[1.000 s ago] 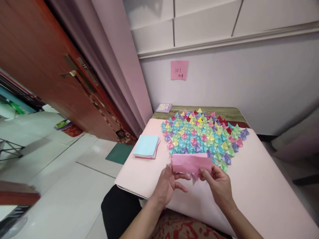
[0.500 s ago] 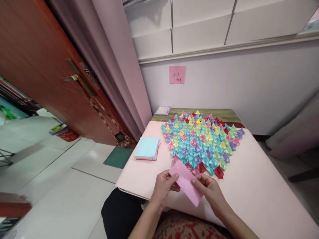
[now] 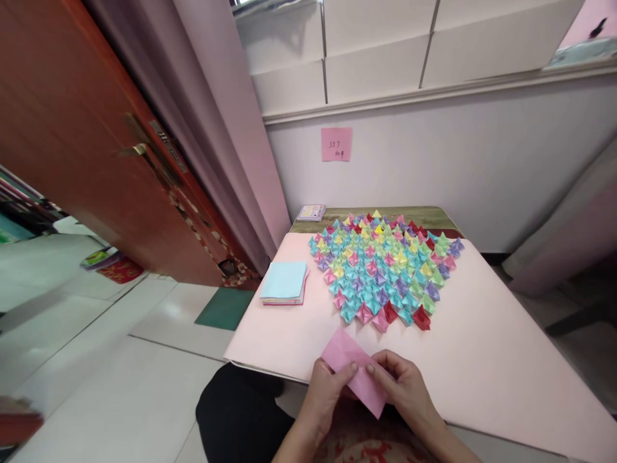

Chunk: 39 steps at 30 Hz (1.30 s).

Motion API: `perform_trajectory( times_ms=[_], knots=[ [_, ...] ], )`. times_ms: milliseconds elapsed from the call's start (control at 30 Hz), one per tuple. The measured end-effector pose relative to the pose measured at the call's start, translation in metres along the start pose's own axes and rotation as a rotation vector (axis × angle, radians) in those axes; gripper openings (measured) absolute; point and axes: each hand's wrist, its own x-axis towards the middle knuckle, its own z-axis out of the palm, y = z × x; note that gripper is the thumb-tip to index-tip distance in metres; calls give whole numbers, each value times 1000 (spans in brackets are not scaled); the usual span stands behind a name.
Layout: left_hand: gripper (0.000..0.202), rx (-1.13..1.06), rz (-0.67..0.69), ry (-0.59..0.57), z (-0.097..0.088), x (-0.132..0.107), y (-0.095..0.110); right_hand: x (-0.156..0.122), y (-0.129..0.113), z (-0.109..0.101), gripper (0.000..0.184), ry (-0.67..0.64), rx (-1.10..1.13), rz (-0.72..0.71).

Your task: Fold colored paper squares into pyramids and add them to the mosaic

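Note:
A pink sheet of origami paper (image 3: 348, 350), folded into a rectangle with creases showing, is held slantwise between both hands near the table's front edge. My left hand (image 3: 330, 386) grips its left side, thumb on top near the middle. On the right side my right hand (image 3: 402, 379) pinches it, with the thumb close to the left thumb; the fingers beneath are partly hidden. Just beyond the hands lie many small folded paper pieces (image 3: 378, 276) in blue, green, yellow, purple, pink and red, spread in close rows on the table.
A stack of square paper (image 3: 284, 281), light blue on top, lies on the left of the pink-covered table (image 3: 496, 347). A small packet (image 3: 311, 213) sits at the back left corner. A pink note (image 3: 336, 144) is on the wall. A wooden door (image 3: 110, 148) stands left.
Both hands have moved lower and nearer my body with the pink paper. The left thumb has slid inward, so the two thumbs are closer together. The view has shifted slightly.

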Motion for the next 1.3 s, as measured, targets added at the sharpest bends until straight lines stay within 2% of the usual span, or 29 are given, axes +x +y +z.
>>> perform_trajectory(
  times_ms=[167,333,400,467,567,667,733,800,900,967,1067,1167,1300],
  knots=[
    [46,3,-53,39,2,-3,-25,-10,10,-1,39,4,22,20],
    [41,-16,6,92,11,0,-29,-8,15,-10,39,-44,-1,7],
    [40,-5,26,92,14,7,-26,-1,13,-16,39,-20,-14,-2],
    [40,11,51,91,17,17,-21,11,6,-22,39,17,-49,-74],
    [40,-2,131,60,26,34,-9,31,-13,-27,40,82,-73,-201],
    [41,-81,186,13,40,47,11,46,-37,-27,42,135,36,-220],
    [42,-107,225,4,49,49,27,48,-54,-27,48,158,86,-261],
    [43,-133,257,24,56,47,43,45,-68,-30,52,152,70,-373],
    [40,-167,291,49,61,38,59,37,-80,-38,44,81,-61,-574],
    [37,-168,307,79,60,30,62,32,-80,-45,40,65,-238,-686],
    [37,-151,282,92,59,20,55,29,-73,-52,36,84,-447,-783],
    [38,-142,246,63,58,14,45,28,-68,-53,25,62,-486,-825],
    [37,-136,276,84,60,10,43,25,-66,-52,15,72,-479,-810]
  ],
)
